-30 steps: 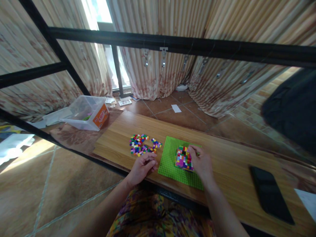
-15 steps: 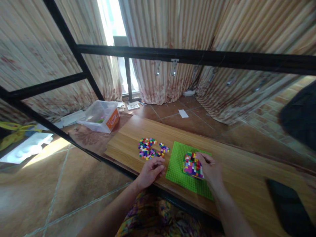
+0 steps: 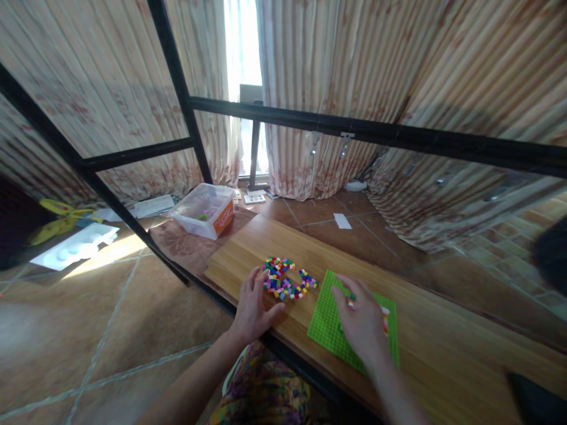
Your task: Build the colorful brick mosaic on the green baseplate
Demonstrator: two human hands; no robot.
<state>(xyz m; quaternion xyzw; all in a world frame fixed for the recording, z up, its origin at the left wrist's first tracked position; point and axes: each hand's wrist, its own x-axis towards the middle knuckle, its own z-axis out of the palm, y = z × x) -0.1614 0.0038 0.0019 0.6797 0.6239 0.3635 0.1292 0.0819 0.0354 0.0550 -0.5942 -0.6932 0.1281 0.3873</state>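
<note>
My left hand [image 3: 253, 310] rests at the near edge of the wooden table, fingers and thumb spread, beside a loose pile of small colourful bricks [image 3: 283, 290]. Nothing shows in it. My right hand [image 3: 362, 319] is over the green studded baseplate [image 3: 324, 321], its fingers stretched and the thumb apart. It hides most of the multicoloured brick build [image 3: 385, 321] on the plate; only bits of that build peek out at the hand's sides. I see no brick between the right fingers.
A clear plastic box [image 3: 199, 215] with an orange label stands on the floor past the table's [image 3: 252, 236] left end. Black metal bars [image 3: 283, 115] cross in front of striped curtains. A dark flat object [image 3: 531, 392] lies on the table at the right.
My left hand has opened and moved to the left side of the brick pile. My right hand has gone from pinching at the build to stretched over it. The view has turned left.
</note>
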